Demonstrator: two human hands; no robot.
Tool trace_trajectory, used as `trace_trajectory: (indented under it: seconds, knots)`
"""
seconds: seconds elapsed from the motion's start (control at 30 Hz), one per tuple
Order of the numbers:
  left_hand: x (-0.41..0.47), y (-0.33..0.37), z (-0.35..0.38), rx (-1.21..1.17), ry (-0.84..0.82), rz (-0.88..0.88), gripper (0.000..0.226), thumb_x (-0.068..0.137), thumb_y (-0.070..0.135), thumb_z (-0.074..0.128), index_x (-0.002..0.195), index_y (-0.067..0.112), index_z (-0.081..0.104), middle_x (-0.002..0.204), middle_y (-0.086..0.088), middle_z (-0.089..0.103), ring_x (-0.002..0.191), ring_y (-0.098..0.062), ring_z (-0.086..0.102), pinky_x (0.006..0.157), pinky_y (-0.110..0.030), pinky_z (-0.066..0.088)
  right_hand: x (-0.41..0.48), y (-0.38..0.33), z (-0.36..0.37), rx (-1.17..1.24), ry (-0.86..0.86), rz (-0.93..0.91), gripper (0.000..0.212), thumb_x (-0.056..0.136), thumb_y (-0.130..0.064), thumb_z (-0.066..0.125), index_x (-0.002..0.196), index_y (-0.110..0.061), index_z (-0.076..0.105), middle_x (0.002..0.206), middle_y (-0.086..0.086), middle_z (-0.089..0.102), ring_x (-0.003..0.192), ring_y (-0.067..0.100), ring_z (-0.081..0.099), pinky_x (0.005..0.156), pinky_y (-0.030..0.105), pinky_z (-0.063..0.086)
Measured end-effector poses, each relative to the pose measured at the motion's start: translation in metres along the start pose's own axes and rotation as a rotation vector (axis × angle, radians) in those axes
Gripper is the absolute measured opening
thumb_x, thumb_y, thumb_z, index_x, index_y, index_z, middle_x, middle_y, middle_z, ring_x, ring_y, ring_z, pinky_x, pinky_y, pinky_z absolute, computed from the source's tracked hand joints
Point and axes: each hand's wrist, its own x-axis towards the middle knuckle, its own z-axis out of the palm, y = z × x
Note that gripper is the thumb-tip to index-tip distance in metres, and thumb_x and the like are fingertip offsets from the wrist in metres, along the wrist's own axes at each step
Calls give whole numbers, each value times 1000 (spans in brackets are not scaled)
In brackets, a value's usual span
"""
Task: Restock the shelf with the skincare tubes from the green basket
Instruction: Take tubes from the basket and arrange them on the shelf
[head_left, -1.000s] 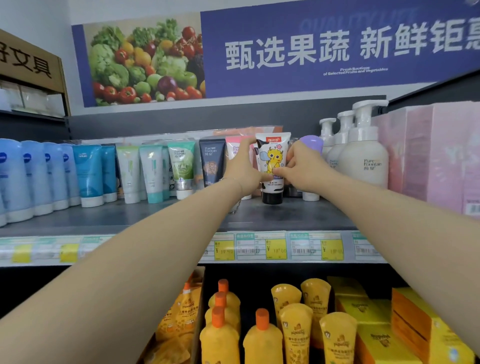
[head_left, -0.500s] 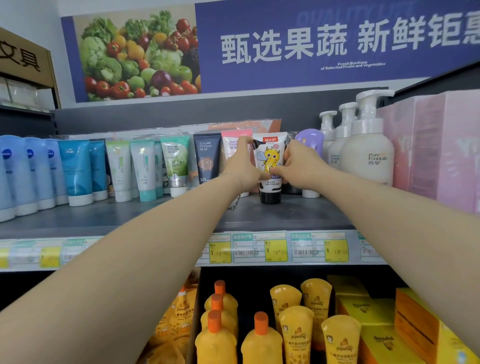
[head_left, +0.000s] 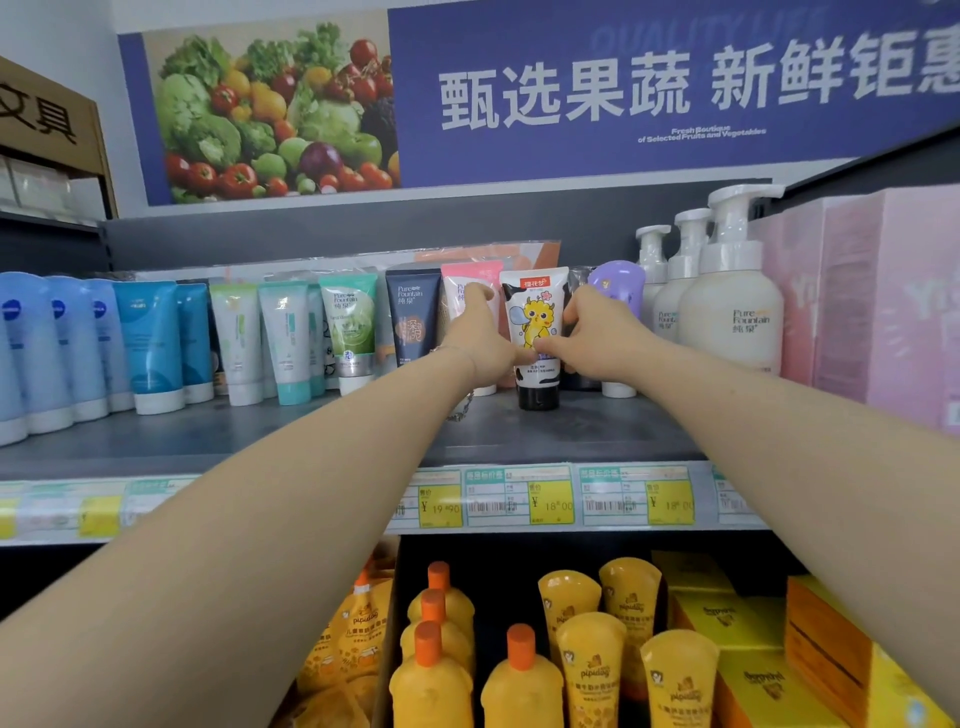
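A white skincare tube (head_left: 535, 322) with a yellow cartoon figure and a black cap stands cap-down on the grey upper shelf (head_left: 571, 431). My left hand (head_left: 480, 338) holds its left side, thumb on the front and fingers reaching behind its top edge. My right hand (head_left: 592, 332) pinches its right side, thumb meeting the left thumb on the tube's front. A pink tube (head_left: 460, 283) and a dark navy tube (head_left: 413, 317) stand just left of it. The green basket is out of view.
Blue, white and green tubes (head_left: 291, 338) line the shelf to the left. A purple-topped bottle (head_left: 621, 283), white pump bottles (head_left: 727, 306) and pink boxes (head_left: 878, 306) stand to the right. Price tags (head_left: 550, 501) edge the shelf. Yellow bottles (head_left: 519, 680) fill the shelf below.
Both hands stay on the cartoon tube, which remains standing at the same spot. The view has shifted slightly; my left fingers now reach a little higher behind the tube.
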Motion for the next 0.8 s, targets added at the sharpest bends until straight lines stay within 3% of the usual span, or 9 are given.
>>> trace_trajectory:
  seconds: [0.13,0.23,0.37,0.57,0.7,0.8]
  knots:
    - [-8,2,-7,126,43,-4,85,78,17,79,142,15,23,123,-15,56,110,-34,59,79,-36,49,-11,-6,-6,-66,17,-5,45,86,-35,67,64,-21,30,62,-3,39,75,26,45,58,29,35]
    - [-21,5,-16,350,65,72,63,81,22,75,132,15,40,118,-12,56,99,-28,56,75,-33,45,-29,-15,-12,-198,-14,-84,20,89,-33,59,85,-20,45,83,1,58,85,25,56,72,36,50]
    - [-40,11,-30,597,41,203,28,85,25,68,109,15,56,105,-8,62,88,-23,54,79,-33,49,-60,-34,-24,-402,13,-249,20,93,-32,49,107,-18,50,100,3,60,90,28,56,75,37,47]
    - [-90,21,-52,785,119,371,8,88,31,56,92,26,52,91,2,58,88,-23,56,79,-40,52,-106,-58,-31,-405,63,-457,15,93,-34,47,99,-21,47,105,0,61,90,27,56,70,36,46]
    - [-131,20,-63,862,167,422,13,89,33,55,98,23,54,95,3,55,88,-21,53,70,-34,47,-134,-72,-28,-383,109,-628,20,94,-31,46,112,-22,51,104,0,59,89,24,55,66,32,34]
    - [-162,14,-72,863,174,462,10,90,33,55,95,26,48,90,10,47,84,-15,48,66,-28,38,-154,-83,-23,-361,139,-746,28,94,-32,49,119,-19,52,104,2,61,92,26,59,66,31,37]
